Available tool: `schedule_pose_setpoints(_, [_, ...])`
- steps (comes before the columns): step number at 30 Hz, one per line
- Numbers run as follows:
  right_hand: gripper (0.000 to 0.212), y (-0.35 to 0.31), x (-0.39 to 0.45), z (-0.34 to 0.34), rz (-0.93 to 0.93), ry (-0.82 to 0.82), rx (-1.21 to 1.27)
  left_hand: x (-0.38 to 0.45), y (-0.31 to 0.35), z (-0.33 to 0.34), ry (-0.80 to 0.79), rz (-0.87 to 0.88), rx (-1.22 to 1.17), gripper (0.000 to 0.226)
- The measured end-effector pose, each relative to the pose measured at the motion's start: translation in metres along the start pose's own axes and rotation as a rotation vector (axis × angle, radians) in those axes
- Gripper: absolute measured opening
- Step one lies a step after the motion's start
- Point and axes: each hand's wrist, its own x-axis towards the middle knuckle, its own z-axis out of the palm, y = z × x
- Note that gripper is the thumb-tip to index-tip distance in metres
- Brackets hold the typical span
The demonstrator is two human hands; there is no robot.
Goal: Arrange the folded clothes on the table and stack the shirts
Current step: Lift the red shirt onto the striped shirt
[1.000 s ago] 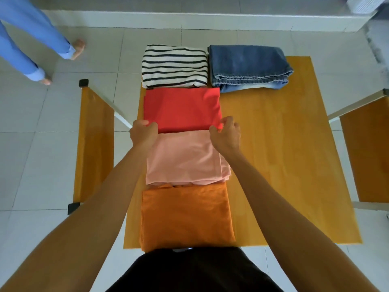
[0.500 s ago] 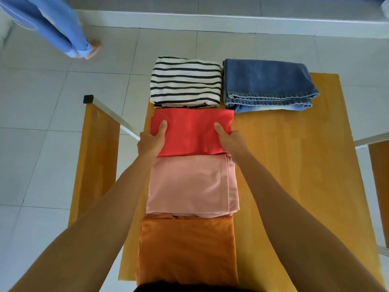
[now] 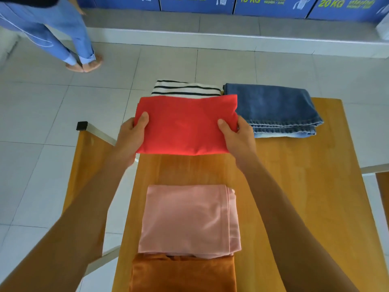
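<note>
Both arms reached straight forward over the wooden table (image 3: pixel 305 186). The left hand (image 3: pixel 130 138) and right hand (image 3: pixel 237 138) gripped opposite side edges of the folded red shirt (image 3: pixel 185 125), thumbs on top, the other fingers hidden beneath. The shirt was lifted clear of the table, overlapping the striped shirt (image 3: pixel 185 89) beside the jeans (image 3: pixel 271 108). Nearer lay the pink shirt (image 3: pixel 187 220), touching the orange shirt (image 3: pixel 183 275).

Past my table I see a person in blue trousers (image 3: pixel 63 36) standing barefoot on the pale tiled floor (image 3: pixel 231 66), blue washer boxes (image 3: pixel 269 5) along the ledge, and a wooden chair (image 3: pixel 88 148) at my left.
</note>
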Motion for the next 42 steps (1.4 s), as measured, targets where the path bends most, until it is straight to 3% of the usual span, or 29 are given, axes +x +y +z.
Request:
schedule_pose_setpoints(7, [0.006,-0.026,0.087,0.020,0.018,0.035,-0.053,0.077,0.052,0.028,0.114,0.020,0.078,0.048])
schedule_pose_setpoints(10, [0.013,-0.016,0.106,0.024,0.071,0.028,-0.218,0.104,0.043,0.038,0.142,-0.074,0.160,0.038])
schedule_pose_setpoints(13, [0.020,-0.003,0.113,0.024,0.080,0.025,-0.340,0.111,0.029,0.045,0.184,-0.093,0.249,0.046])
schedule_pose_setpoints(24, [0.027,0.007,0.117,0.025,0.065,0.100,-0.306,0.119,0.014,0.050,0.213,-0.075,0.205,0.047])
schedule_pose_setpoints(30, [0.025,-0.007,0.084,0.011,0.026,0.188,-0.299,0.071,0.005,0.018,0.383,0.055,0.212,0.012])
schedule_pose_setpoints(35, [0.019,0.015,0.013,-0.007,0.000,0.298,-0.269,-0.013,-0.062,-0.001,0.328,-0.046,0.273,0.018])
schedule_pose_setpoints(38, [0.020,0.049,-0.036,-0.016,0.079,0.237,-0.388,-0.073,-0.093,0.002,0.322,-0.136,0.394,0.020])
schedule_pose_setpoints(42, [0.040,0.091,-0.096,-0.024,0.181,0.061,-0.604,-0.130,-0.109,0.005,0.297,-0.175,0.448,0.030])
